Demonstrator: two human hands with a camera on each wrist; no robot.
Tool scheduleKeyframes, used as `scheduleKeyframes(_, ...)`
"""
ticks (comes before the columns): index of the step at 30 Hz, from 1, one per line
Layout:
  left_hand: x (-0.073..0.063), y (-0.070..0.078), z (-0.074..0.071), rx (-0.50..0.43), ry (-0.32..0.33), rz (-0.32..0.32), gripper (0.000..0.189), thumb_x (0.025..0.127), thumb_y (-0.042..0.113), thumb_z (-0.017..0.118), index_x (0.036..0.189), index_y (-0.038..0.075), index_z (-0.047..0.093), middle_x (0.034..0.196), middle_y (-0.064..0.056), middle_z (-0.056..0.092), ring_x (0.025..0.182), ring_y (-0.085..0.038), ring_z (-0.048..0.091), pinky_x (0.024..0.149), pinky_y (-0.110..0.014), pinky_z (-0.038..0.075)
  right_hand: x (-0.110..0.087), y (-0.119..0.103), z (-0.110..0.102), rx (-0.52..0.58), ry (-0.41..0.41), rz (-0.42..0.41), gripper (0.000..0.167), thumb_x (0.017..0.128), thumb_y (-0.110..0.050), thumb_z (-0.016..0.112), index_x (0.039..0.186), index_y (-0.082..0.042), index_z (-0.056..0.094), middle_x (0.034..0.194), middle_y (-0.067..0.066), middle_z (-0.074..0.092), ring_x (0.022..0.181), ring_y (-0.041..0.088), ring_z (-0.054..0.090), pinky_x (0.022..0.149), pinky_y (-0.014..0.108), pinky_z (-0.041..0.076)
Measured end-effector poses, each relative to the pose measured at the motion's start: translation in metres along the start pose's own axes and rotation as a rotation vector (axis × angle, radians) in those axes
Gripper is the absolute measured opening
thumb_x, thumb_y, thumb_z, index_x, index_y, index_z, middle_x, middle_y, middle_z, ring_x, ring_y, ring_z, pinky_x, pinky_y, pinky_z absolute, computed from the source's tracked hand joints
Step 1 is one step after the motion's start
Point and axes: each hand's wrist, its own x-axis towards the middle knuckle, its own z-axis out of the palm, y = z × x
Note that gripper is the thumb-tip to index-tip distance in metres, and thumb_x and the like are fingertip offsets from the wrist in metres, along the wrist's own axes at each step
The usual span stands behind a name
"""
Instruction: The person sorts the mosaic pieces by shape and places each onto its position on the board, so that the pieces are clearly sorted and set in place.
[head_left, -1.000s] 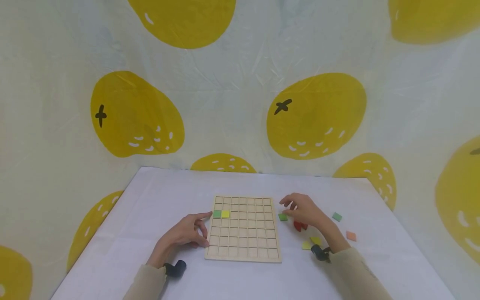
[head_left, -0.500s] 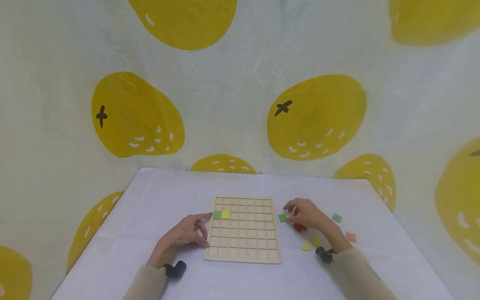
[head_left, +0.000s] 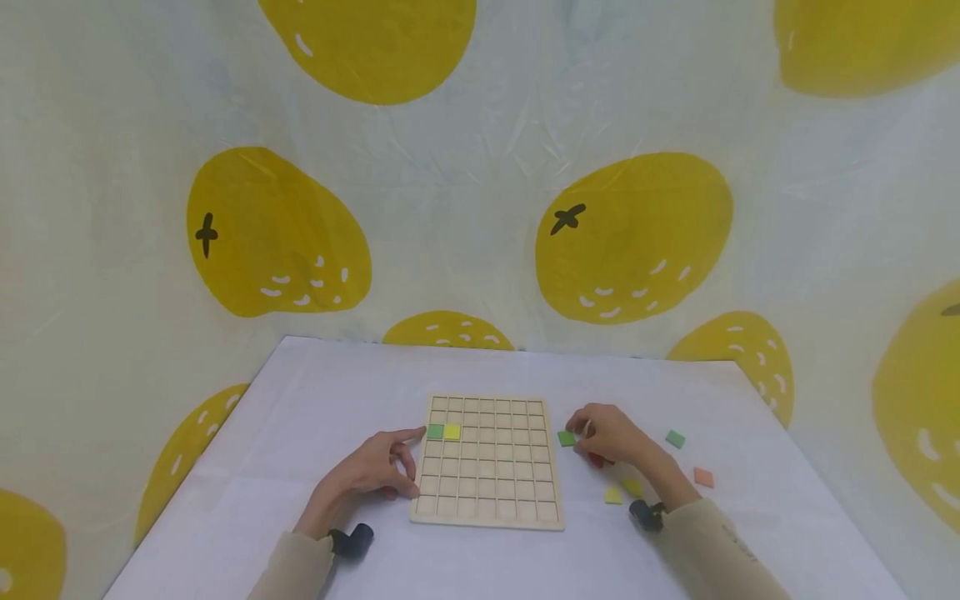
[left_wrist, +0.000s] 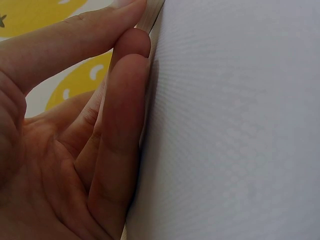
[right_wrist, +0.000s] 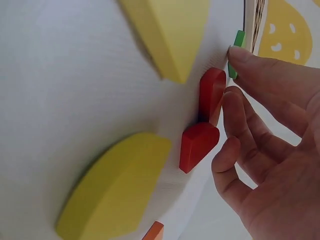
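A light wooden grid board [head_left: 487,471] lies on the white table. In its left column sits a green square tile [head_left: 435,431], with a yellow square tile [head_left: 452,432] beside it. My left hand [head_left: 371,464] touches the board's left edge with the index finger and thumb, spread apart. To the right of the board, my right hand [head_left: 613,435] pinches a loose green tile [head_left: 566,438] by its right side, close to the tabletop. Two red rounded pieces [right_wrist: 198,145] lie just under that hand, mostly hidden in the head view.
Two yellow pieces [head_left: 612,496] with curved edges lie below the right hand. Farther right are another green tile [head_left: 675,438] and an orange tile [head_left: 703,477]. A white sheet with yellow fruit prints [head_left: 637,237] hangs behind the table [head_left: 337,367].
My right hand has lowered and drawn its fingertips together at the green tile, covering more of the red pieces. The left hand stays at the board's edge.
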Motion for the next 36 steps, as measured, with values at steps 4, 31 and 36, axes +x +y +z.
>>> scheduleKeyframes(4, 0.000, 0.000, 0.000, 0.002, -0.001, 0.002, 0.103, 0.067, 0.007, 0.093, 0.157, 0.009, 0.043, 0.082, -0.001, 0.069, 0.062, -0.014, 0.055, 0.056, -0.032, 0.053, 0.001, 0.002, 0.001, -0.002, 0.009, -0.003, 0.026, 0.085, -0.009, 0.081, 0.110, -0.012, 0.075, 0.099, 0.002, 0.068, 0.069, 0.015, 0.057, 0.059, 0.029, 0.049)
scheduleKeyframes(31, 0.000, 0.001, 0.001, 0.006, 0.002, -0.010, 0.102, 0.068, 0.007, 0.093, 0.157, 0.009, 0.044, 0.082, -0.001, 0.069, 0.060, -0.014, 0.055, 0.056, -0.031, 0.053, 0.001, -0.002, -0.006, -0.012, 0.029, -0.020, 0.023, 0.089, -0.013, 0.077, 0.112, -0.012, 0.075, 0.096, 0.001, 0.070, 0.069, 0.015, 0.059, 0.061, 0.030, 0.050)
scheduleKeyframes(36, 0.001, 0.001, 0.000, -0.004, -0.002, 0.005, 0.102, 0.068, 0.005, 0.092, 0.157, 0.008, 0.044, 0.082, -0.001, 0.068, 0.060, -0.013, 0.054, 0.056, -0.031, 0.052, 0.002, -0.011, -0.011, -0.070, 0.047, -0.074, 0.020, 0.090, -0.015, 0.078, 0.110, -0.013, 0.076, 0.095, -0.002, 0.071, 0.079, 0.014, 0.058, 0.069, 0.027, 0.050)
